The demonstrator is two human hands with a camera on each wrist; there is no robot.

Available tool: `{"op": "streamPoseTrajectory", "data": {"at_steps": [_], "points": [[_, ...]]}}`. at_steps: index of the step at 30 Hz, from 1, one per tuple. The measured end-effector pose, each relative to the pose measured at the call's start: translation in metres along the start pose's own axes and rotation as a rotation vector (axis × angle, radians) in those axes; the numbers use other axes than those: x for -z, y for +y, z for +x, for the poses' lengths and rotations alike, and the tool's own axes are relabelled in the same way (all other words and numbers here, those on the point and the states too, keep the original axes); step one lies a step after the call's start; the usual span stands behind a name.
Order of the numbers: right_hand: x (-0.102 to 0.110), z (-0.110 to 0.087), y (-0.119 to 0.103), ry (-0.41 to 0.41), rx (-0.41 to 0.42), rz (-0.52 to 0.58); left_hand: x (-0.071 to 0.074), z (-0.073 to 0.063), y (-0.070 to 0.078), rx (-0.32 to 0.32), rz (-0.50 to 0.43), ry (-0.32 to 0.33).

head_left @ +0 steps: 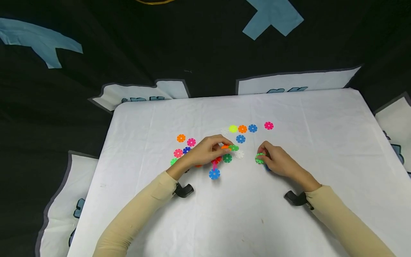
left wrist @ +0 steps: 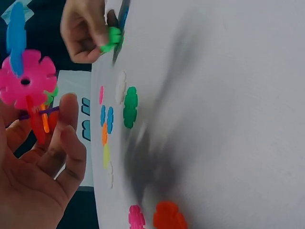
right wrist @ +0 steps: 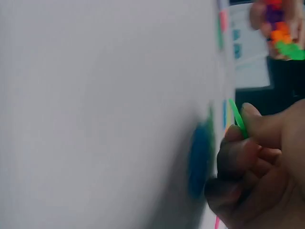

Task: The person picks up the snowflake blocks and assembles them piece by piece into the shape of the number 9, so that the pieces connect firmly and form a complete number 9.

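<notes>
My left hand grips a chain of slotted plastic snowflake discs just over the table. Its pink disc and blue disc stick up in the left wrist view, with red, purple and orange ones at the fingers. A green disc forms the chain's far end. To the right, my right hand pinches a single green disc between thumb and fingers. Close below that hand lies a blue disc, mostly hidden by the hand in the head view.
A dark green disc and a white disc lie between the hands. Farther back are yellow, orange, blue and pink discs. More discs lie left of my left hand, including an orange one. White cloth covers the table.
</notes>
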State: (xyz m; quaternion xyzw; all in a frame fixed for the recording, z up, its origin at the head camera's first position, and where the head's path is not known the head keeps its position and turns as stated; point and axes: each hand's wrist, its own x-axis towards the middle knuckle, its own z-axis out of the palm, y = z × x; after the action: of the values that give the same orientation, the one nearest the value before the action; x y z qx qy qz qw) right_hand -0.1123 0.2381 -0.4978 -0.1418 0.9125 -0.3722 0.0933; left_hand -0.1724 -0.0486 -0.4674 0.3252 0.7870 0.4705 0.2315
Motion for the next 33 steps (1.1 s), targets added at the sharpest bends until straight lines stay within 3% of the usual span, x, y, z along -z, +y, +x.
{"op": "streamPoseTrajectory", "data": {"at_steps": [6,13,21,29,33], "points": [[-0.007,0.006,-0.017,-0.073,-0.073,0.479,-0.003,0.001,-0.003,-0.02,0.061,-0.013],[-0.01,0.007,-0.033,-0.136,-0.089,0.709,-0.007,0.001,-0.006,-0.036,0.126,-0.037],[-0.009,0.005,-0.04,-0.136,-0.082,0.771,-0.009,0.0,-0.007,-0.067,0.164,-0.023],[-0.017,0.002,-0.04,-0.065,-0.03,0.751,-0.014,0.002,-0.007,-0.246,0.221,0.086],[-0.02,0.002,-0.042,-0.017,-0.018,0.766,-0.016,0.002,-0.006,-0.28,0.198,0.125]]}}
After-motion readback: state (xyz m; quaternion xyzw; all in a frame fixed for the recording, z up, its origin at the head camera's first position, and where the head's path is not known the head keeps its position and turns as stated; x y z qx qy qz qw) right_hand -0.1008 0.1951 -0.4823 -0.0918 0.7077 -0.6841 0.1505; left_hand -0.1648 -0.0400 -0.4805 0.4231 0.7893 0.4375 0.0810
